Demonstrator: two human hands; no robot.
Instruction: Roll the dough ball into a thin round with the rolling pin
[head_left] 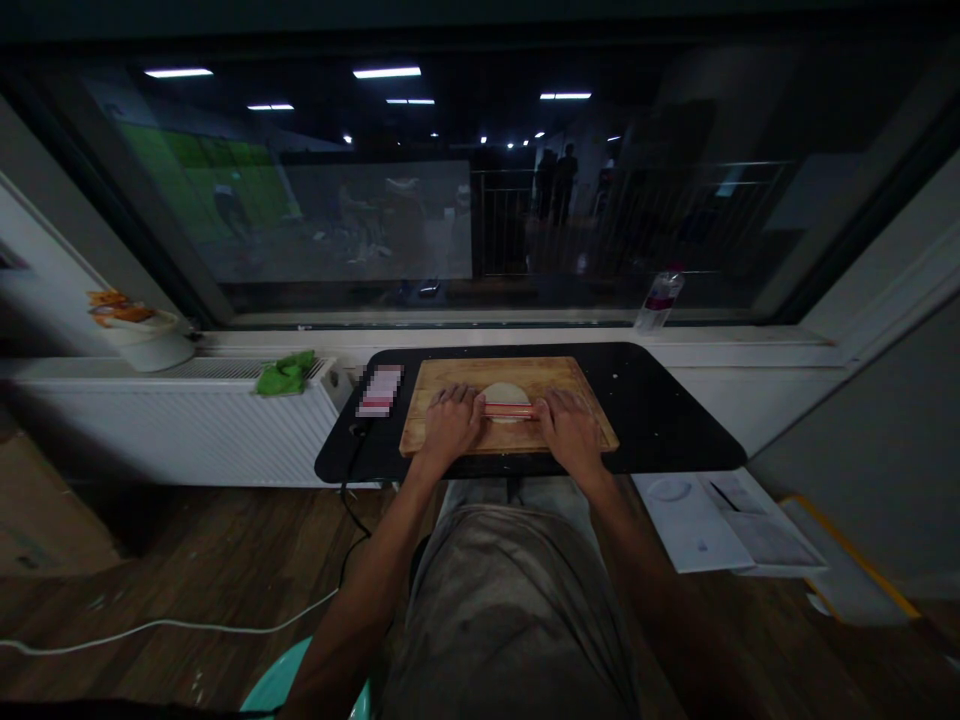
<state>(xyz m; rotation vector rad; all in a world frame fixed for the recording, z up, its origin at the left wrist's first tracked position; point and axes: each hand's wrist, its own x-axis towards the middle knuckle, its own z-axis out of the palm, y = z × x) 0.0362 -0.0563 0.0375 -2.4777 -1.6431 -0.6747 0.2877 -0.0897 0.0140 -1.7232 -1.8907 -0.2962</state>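
1. Left hand (454,415) of mine has its fingers curled over the left end of a reddish rolling pin (510,411).
2. Right hand (571,425) grips the other end pretty much the same way.
3. That pin lies crosswise over a pale, flat round of dough (507,393), which pokes out on the far side and a bit on the near side.
4. Dough's sitting on a wooden board (544,371), and the board's on my black worktop (667,420).
5. Plastic bottle (660,300) stands on the windowsill (720,338), off to the right.
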